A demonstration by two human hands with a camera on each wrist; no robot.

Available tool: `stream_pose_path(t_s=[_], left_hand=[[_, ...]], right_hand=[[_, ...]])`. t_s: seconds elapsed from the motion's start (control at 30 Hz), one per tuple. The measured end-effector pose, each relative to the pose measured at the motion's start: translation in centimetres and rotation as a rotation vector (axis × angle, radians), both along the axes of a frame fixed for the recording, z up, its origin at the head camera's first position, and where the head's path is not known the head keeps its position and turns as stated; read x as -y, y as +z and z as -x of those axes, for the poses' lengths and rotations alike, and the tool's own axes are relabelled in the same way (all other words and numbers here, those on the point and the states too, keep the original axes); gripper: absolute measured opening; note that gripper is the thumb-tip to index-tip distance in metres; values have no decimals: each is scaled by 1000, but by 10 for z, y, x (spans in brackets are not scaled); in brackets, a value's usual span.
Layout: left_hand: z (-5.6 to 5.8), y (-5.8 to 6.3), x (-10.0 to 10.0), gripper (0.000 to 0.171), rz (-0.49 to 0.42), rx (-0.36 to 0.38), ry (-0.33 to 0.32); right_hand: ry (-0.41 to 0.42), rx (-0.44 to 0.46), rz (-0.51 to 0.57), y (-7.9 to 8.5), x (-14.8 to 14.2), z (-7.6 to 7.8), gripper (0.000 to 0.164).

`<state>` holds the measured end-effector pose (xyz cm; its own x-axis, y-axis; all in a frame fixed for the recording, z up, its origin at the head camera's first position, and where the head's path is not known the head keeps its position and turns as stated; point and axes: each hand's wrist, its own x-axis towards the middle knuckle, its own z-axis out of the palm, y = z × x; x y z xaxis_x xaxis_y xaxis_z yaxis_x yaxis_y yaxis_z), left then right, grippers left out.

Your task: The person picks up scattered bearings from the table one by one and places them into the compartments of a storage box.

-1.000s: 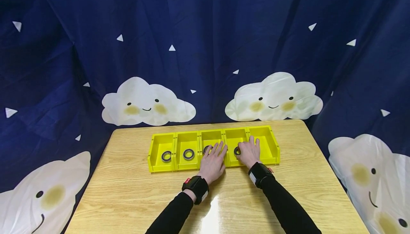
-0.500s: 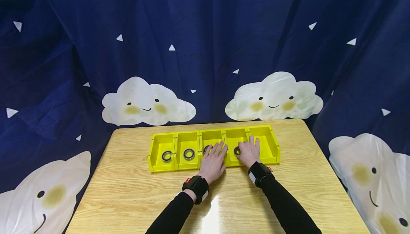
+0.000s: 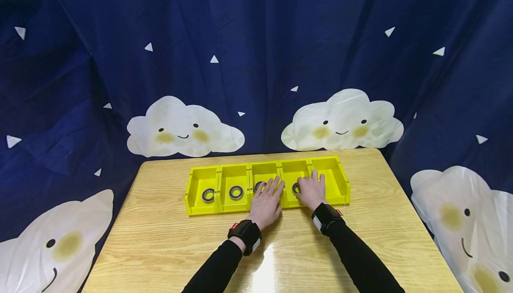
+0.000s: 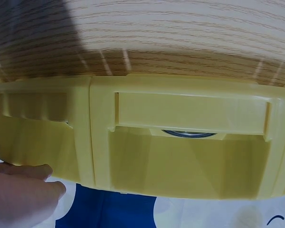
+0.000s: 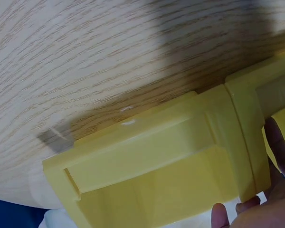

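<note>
My left hand (image 3: 266,202) lies over the middle yellow bin (image 3: 264,168), fingers extended, near the divider on its right. A dark-rimmed ring bearing (image 3: 259,187) in that bin is partly covered by this hand. In the fourth bin (image 3: 294,168), the curled thumb and index finger of my right hand (image 3: 312,190) pinch another ring bearing (image 3: 295,189), partly hidden by the fingers. The other fingers spread over the divider toward the rightmost bin (image 3: 328,175). In the right wrist view, my right hand (image 5: 266,209) reaches past the divider, its bearing out of sight.
Single bearings lie flat in the leftmost bin (image 3: 193,190) and the second bin (image 3: 228,177). All the bins stand joined in a row on the wooden table (image 3: 168,248). A dark blue curtain (image 3: 256,61) with clouds hangs behind the table.
</note>
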<state>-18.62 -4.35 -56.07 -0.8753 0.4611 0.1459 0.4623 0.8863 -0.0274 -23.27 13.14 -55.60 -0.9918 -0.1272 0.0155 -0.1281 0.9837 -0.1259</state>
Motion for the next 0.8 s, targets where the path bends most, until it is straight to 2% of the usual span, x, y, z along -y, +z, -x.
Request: stream_pose_path(t_s=[0.17, 0.47, 0.7, 0.8], left_hand=[[0, 2, 0, 66, -15, 6, -7], [-2, 5, 9, 70, -78, 108, -27], [-2, 0, 22, 70, -146, 120, -31], [-2, 2, 29, 69, -182, 110, -20]], right_hand=[[8, -21, 33, 1, -4, -1, 27], [49, -6, 165, 8, -9, -6, 28], [63, -3, 256, 10, -15, -12, 23], [64, -17, 282, 10, -17, -13, 24]])
